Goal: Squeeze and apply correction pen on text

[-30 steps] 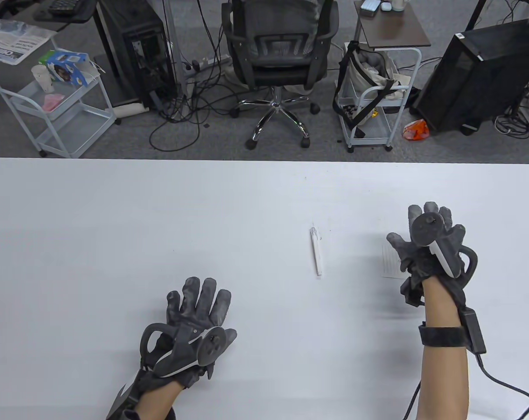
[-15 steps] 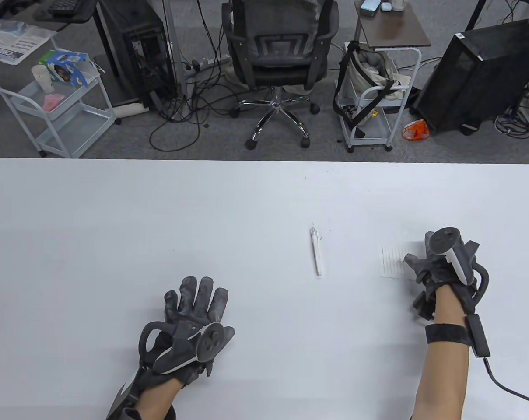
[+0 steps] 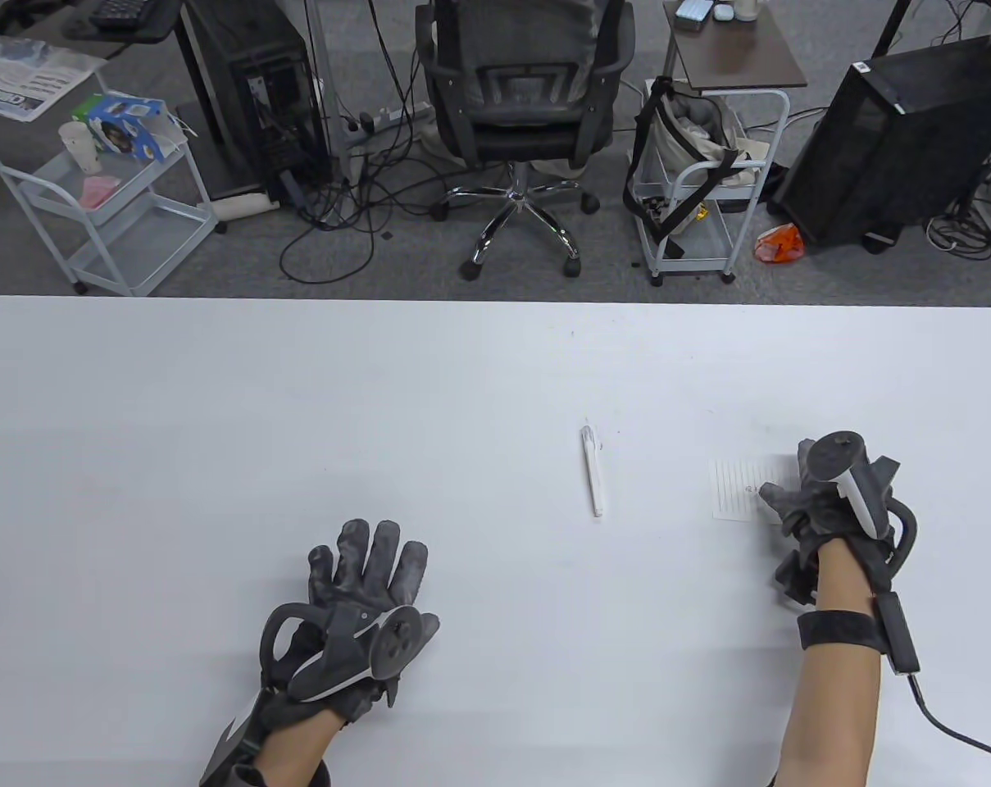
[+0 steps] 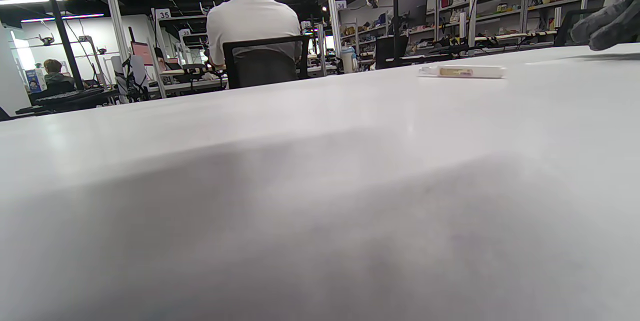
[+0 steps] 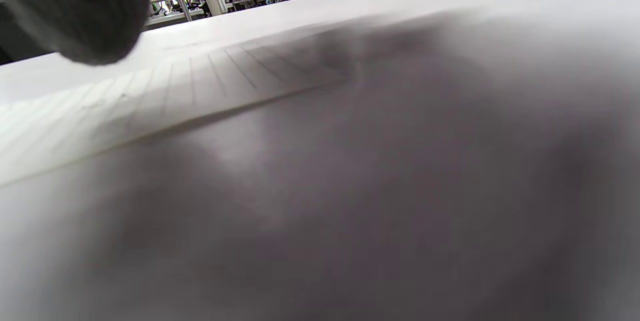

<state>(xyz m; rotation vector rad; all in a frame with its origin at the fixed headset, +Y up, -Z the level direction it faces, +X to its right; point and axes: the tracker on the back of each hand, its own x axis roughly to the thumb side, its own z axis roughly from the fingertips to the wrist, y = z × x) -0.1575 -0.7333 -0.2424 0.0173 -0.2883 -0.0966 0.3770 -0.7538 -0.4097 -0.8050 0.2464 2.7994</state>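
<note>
The pen point(image 3: 593, 470) is lying untouched on the table point(image 3: 216, 410). Right of the pen, the right hand point(image 3: 831, 500) is pressing curled fingers on the lined paper point(image 3: 737, 488). Left of the pen, the left hand point(image 3: 356, 607) is resting flat, fingers spread.

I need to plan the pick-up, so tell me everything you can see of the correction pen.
The correction pen is a slim white stick, plastic by its look, lying flat on the white table, long axis pointing away from the person, narrower tip at the far end. The left wrist view shows a yellowish label on its side. Neither hand touches it; it lies between them, nearer the right hand.
</note>
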